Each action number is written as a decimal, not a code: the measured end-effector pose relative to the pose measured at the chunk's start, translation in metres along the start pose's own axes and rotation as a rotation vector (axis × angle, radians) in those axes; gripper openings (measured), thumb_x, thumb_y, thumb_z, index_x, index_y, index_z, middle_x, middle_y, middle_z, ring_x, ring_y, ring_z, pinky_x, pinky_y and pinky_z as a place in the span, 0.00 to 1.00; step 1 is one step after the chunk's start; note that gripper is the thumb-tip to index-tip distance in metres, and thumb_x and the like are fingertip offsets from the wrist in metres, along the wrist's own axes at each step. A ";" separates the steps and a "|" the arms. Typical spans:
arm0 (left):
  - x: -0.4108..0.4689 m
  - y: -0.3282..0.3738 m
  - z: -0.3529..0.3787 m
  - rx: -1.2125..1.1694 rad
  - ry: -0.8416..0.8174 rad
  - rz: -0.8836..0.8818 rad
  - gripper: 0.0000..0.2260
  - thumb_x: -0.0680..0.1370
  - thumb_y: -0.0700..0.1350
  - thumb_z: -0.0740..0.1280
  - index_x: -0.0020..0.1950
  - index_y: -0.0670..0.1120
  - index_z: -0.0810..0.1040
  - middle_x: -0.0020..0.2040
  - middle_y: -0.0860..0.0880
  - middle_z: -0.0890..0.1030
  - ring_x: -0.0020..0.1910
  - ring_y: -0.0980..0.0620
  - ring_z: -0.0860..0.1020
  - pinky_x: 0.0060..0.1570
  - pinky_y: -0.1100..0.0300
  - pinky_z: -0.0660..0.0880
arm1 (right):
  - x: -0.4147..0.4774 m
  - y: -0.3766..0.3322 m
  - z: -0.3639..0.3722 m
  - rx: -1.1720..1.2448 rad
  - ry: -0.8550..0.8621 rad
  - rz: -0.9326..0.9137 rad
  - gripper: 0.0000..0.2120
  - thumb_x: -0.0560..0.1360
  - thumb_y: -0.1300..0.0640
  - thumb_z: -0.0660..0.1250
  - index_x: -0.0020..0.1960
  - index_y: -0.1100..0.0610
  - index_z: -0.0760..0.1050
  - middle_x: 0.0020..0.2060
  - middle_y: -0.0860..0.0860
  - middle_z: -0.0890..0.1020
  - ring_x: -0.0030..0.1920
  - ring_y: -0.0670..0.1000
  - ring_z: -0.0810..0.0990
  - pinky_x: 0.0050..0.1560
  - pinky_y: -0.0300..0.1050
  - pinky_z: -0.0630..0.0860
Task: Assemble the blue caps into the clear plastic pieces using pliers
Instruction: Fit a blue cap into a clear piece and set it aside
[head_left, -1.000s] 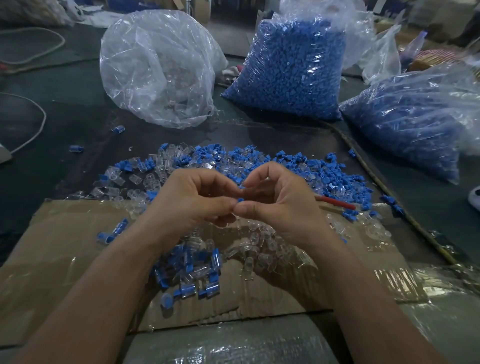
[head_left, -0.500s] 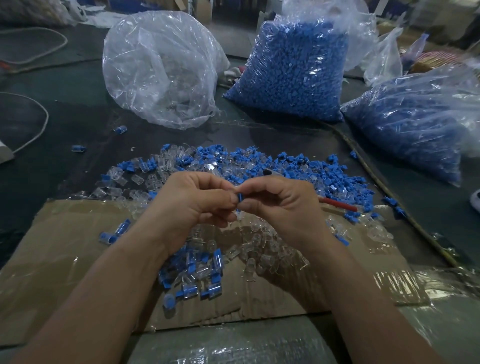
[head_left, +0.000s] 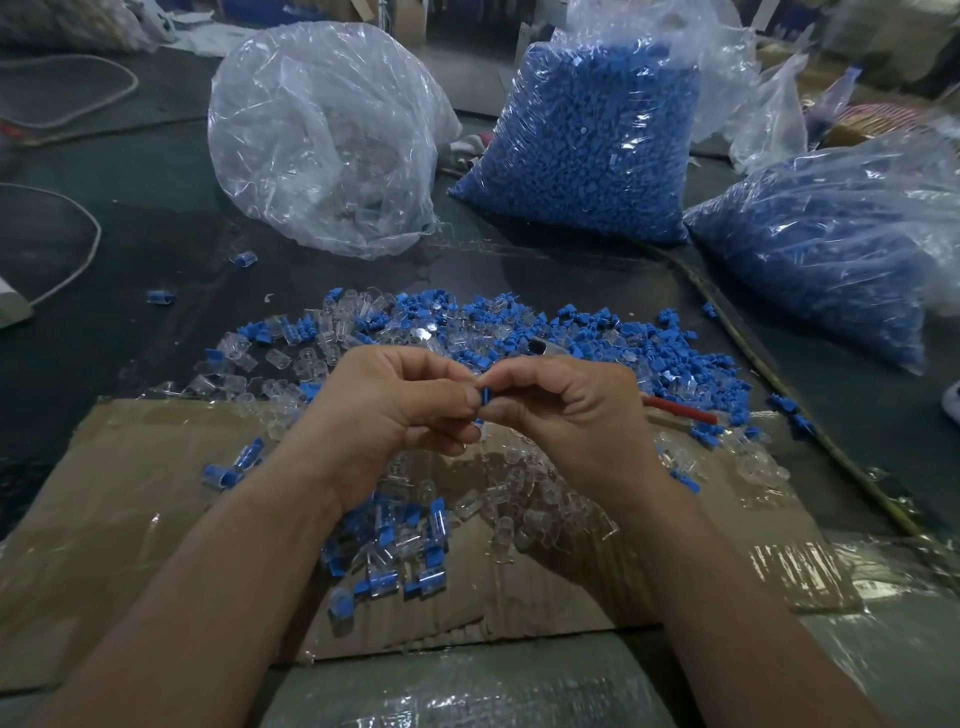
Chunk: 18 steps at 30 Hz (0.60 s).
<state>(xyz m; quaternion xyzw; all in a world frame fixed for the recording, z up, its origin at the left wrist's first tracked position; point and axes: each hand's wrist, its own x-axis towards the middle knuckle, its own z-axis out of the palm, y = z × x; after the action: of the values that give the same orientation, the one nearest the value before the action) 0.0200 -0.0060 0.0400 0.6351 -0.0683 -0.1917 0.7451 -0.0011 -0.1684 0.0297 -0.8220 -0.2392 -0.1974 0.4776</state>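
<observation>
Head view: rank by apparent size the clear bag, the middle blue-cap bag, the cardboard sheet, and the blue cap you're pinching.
1. Cardboard sheet, though nearest the camera.
2-3. Clear bag and middle blue-cap bag look alike; not ranked.
4. Blue cap, smallest.

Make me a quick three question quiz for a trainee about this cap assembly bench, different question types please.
1. True or false: the pliers lie on the bench, partly behind the right hand.
2. Multiple choice: the blue cap is A) pinched between the fingertips of both hands, B) lying on the cardboard, C) inside a bag.
3. Fill in: the finished pieces lie on the cardboard below the ____ hand.

Key: 1 true; 2 A; 3 left.
</observation>
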 end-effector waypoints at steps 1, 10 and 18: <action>0.000 0.000 0.000 0.001 0.002 0.001 0.05 0.58 0.39 0.71 0.32 0.42 0.80 0.29 0.43 0.81 0.25 0.51 0.79 0.25 0.65 0.75 | 0.000 0.000 0.000 -0.002 0.003 -0.003 0.12 0.66 0.60 0.71 0.49 0.52 0.77 0.34 0.38 0.79 0.38 0.36 0.79 0.41 0.28 0.75; -0.001 0.001 0.001 0.020 0.004 -0.002 0.08 0.59 0.38 0.70 0.36 0.39 0.79 0.30 0.43 0.81 0.26 0.51 0.79 0.25 0.64 0.76 | 0.000 0.002 0.001 -0.007 0.012 -0.007 0.12 0.65 0.60 0.72 0.48 0.52 0.78 0.41 0.40 0.79 0.39 0.38 0.80 0.41 0.30 0.76; -0.001 0.001 0.002 0.033 0.007 0.014 0.03 0.60 0.37 0.70 0.31 0.43 0.81 0.29 0.44 0.81 0.25 0.51 0.79 0.26 0.64 0.76 | 0.000 0.003 0.000 0.064 -0.001 0.029 0.17 0.65 0.61 0.72 0.53 0.55 0.77 0.40 0.42 0.81 0.41 0.42 0.82 0.44 0.37 0.79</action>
<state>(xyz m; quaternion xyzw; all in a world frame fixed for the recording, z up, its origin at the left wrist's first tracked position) 0.0190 -0.0074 0.0418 0.6475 -0.0731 -0.1832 0.7361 0.0003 -0.1702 0.0275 -0.8097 -0.2337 -0.1824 0.5064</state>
